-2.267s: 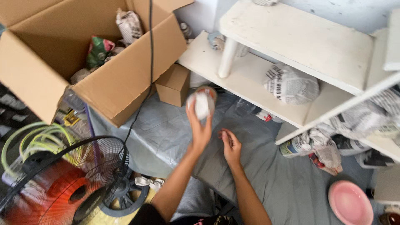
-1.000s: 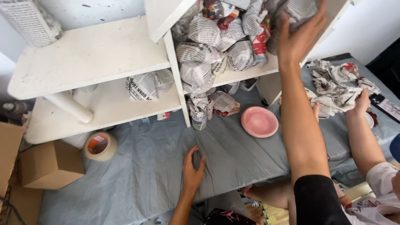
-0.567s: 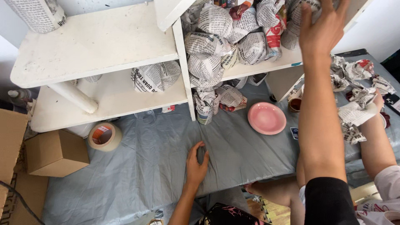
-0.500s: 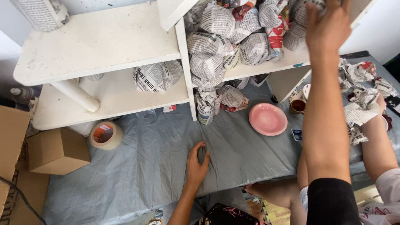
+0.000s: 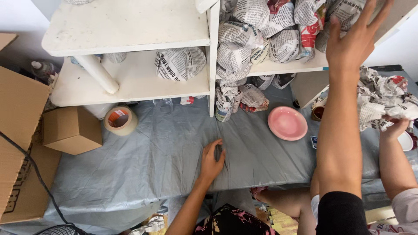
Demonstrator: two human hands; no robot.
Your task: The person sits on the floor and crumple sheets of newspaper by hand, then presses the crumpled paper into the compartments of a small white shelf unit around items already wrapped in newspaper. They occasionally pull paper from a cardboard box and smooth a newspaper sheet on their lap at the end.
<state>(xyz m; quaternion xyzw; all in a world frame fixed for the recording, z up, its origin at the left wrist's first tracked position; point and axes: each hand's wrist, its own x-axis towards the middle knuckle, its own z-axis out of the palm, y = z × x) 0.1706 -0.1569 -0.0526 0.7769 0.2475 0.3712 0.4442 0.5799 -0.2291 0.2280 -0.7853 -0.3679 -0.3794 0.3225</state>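
My left hand (image 5: 212, 159) rests flat on the grey plastic sheet (image 5: 143, 161) and holds nothing. My right hand (image 5: 352, 39) is raised on a black-sleeved arm, fingers spread, beside a pile of newspaper-wrapped bundles (image 5: 261, 30) on the right side of the white shelf (image 5: 130, 26). Nothing is in that hand. One wrapped bundle (image 5: 180, 63) lies alone on the lower left shelf board. A pink plate (image 5: 287, 123) sits on the sheet below the shelf.
A tape roll (image 5: 120, 120) and a small cardboard box (image 5: 72, 130) lie at the left, by a large open carton (image 5: 19, 143). Another person's hand (image 5: 394, 126) holds crumpled newspaper (image 5: 381, 102) at the right. A brown cup (image 5: 318, 113) stands by the plate.
The view swung from the open carton to the shelf. My left hand, which held a white wrapped object, now lies empty on the sheet. My right hand rose to the upper shelf's bundles.
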